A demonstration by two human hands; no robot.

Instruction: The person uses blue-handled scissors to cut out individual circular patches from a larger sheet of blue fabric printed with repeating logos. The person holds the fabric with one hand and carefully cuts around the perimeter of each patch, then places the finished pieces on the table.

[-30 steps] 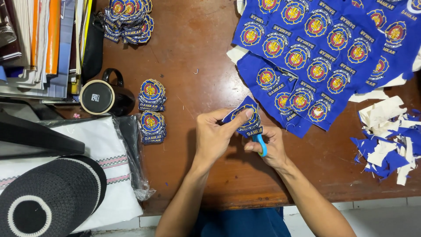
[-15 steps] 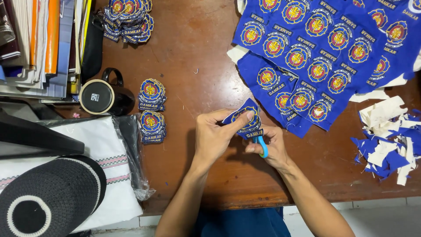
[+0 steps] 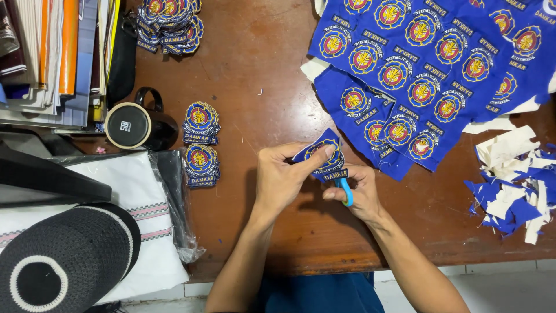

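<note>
1. Brown wooden worktop filled the head view, with its near edge at 6 o'clock and the person's forearms coming up from there.
2. Left hand was clenched on a patch, a blue embroidered badge with a ring emblem, thumb on top and fingers beneath, just above the middle of the view.
3. Right hand was closed round scissors, of which only a light-blue handle showed; the blades were hidden under the patch, so whether they were biting cloth could not be told.
4. Done well, I judged, the trimming called for short snips close to the stitched border, the left hand turning the patch into the blades and its fingertips kept back from the cut line.
5. At 1 o'clock lay the sheet, blue cloth still carrying rows of uncut badges, its nearest corner just beside the hands.
6. Scraps, white and blue offcuts, were heaped at 3 o'clock, apart from the hands.
7. Two stacks of finished badges sat at 9 o'clock, with a bigger pile at 11 o'clock.
8. Beside those stacks stood a black mug; books crowded 10 o'clock, and a black cap on a bagged white cloth took up 8 o'clock.
9. Nothing lay between the hands and the sheet or stacks; the mug looked the likeliest thing to knock.
</note>
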